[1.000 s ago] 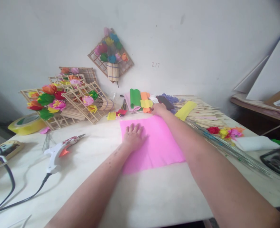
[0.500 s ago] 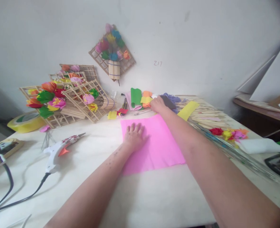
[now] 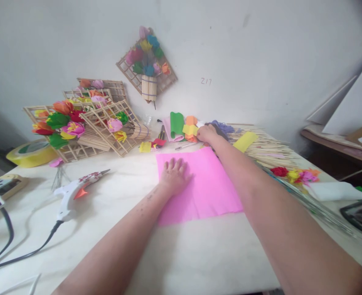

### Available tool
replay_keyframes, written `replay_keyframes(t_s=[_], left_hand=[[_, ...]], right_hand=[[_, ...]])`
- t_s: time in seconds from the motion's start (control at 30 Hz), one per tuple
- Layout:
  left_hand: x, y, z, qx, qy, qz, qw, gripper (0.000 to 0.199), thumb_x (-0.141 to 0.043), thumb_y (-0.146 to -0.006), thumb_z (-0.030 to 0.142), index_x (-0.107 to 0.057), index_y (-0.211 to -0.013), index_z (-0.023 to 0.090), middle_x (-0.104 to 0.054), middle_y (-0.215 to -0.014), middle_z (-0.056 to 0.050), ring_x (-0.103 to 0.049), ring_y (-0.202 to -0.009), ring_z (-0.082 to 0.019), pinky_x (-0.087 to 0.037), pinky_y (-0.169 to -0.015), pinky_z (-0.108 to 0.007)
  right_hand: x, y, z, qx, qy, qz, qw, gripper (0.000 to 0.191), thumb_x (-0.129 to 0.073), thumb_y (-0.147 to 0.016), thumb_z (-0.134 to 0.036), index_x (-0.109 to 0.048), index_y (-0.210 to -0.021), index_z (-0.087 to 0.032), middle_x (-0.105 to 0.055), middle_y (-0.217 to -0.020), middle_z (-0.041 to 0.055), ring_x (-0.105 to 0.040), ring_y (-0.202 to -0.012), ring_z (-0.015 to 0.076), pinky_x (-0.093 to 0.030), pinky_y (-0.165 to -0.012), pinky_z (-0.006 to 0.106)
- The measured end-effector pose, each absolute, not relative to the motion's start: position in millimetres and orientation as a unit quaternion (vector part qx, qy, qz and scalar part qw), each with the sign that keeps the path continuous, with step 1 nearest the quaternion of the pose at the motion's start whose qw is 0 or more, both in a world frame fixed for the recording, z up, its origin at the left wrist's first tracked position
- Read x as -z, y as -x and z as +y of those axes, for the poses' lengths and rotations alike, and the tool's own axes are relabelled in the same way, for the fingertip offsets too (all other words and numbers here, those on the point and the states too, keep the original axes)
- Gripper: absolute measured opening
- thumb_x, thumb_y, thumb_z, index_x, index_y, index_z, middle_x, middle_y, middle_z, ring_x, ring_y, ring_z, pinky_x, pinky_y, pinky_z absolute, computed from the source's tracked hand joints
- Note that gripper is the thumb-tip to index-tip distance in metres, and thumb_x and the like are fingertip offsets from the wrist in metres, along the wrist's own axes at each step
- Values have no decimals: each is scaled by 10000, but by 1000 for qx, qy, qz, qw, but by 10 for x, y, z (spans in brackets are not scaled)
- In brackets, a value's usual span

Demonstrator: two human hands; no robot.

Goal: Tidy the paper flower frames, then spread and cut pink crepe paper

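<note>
A sheet of bright pink paper (image 3: 208,184) lies flat on the pale table. My left hand (image 3: 175,176) rests on its upper left part with the fingers spread, holding nothing. Beyond the sheet's far edge my right hand (image 3: 207,133) reaches to a dark item (image 3: 220,132), beside yellow and orange paper pieces (image 3: 191,129). Its fingers are bent and blurred, and whether anything is between them cannot be made out. A rolled green paper (image 3: 177,125) stands a little left of that hand.
A glue gun (image 3: 67,200) with its cable lies at left, near yellow tape (image 3: 32,153). Lattice frames with paper flowers (image 3: 107,127) stack behind. Thin sticks (image 3: 270,147), wires (image 3: 319,209) and paper flowers (image 3: 294,174) lie at right. A flower frame (image 3: 148,67) hangs on the wall.
The view has shifted slightly. My right hand has moved very little among the items at the back, its forearm a bit further right. My left hand stays flat on the pink sheet.
</note>
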State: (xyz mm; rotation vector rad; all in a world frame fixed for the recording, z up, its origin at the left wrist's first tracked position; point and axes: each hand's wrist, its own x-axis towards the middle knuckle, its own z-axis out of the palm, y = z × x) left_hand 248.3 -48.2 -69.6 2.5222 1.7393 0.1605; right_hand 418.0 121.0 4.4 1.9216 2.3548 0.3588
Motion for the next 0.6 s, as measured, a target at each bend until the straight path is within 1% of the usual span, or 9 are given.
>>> replay_keyframes(t_s=[0.13, 0.2, 0.3, 0.37, 0.43, 0.5, 0.6], left_hand=[[702, -2489, -480, -54, -823, 565, 28, 698, -144, -908, 580, -325, -1452, 182, -249, -1542, -76, -174, -1412, -353, -147, -1126, -523], [700, -2488, -480, -56, -825, 563, 16, 676, -172, -909, 577, -343, -1442, 199, -273, -1533, -77, -202, -1402, -351, -175, -1115, -523], [676, -2476, -493, -71, -832, 551, -7, 632, -229, -909, 560, -371, -1424, 222, -344, -1497, -91, -286, -1362, -352, -247, -1078, -523], [647, -2471, -516, -81, -837, 540, -20, 604, -256, -911, 537, -393, -1411, 226, -399, -1460, -102, -350, -1318, -347, -280, -1055, -524], [617, -2477, -545, -89, -843, 530, -31, 572, -275, -914, 501, -438, -1381, 214, -442, -1424, -108, -400, -1276, -337, -285, -1051, -528], [596, -2498, -573, -94, -848, 520, -41, 541, -289, -916, 468, -510, -1319, 184, -442, -1423, -114, -393, -1284, -336, -258, -1073, -530], [600, -2542, -594, -93, -861, 497, -45, 564, -274, -919, 485, -589, -1220, 125, -354, -1486, -122, -289, -1365, -336, -203, -1119, -496]], right_hand=[[-134, -4213, 1058, -49, -671, 738, 52, 316, -566, -777, -218, -712, -1048, -150, -688, -1100, 128, -631, -1001, 247, -455, -787, 289], [-137, -4232, 961, -17, -661, 748, 66, 312, -599, -756, -235, -720, -1040, -191, -699, -1095, 86, -640, -985, 221, -464, -765, 259], [-91, -4287, 816, 8, -622, 778, 92, 307, -632, -745, -305, -726, -1031, -242, -691, -1130, 31, -624, -1040, 211, -464, -803, 245], [-52, -4346, 728, -7, -603, 791, 101, 324, -637, -747, -337, -724, -1044, -240, -683, -1151, 32, -607, -1084, 225, -454, -851, 264], [-24, -4417, 649, -30, -590, 801, 102, 320, -623, -762, -341, -728, -1043, -230, -686, -1145, 45, -602, -1096, 238, -442, -884, 286], [-5, -4489, 584, -38, -577, 809, 103, 294, -610, -778, -331, -737, -1025, -233, -692, -1130, 43, -606, -1092, 239, -432, -904, 297], [22, -4587, 542, -22, -561, 821, 106, 250, -606, -786, -316, -752, -983, -266, -702, -1108, 11, -611, -1083, 227, -427, -906, 287]])
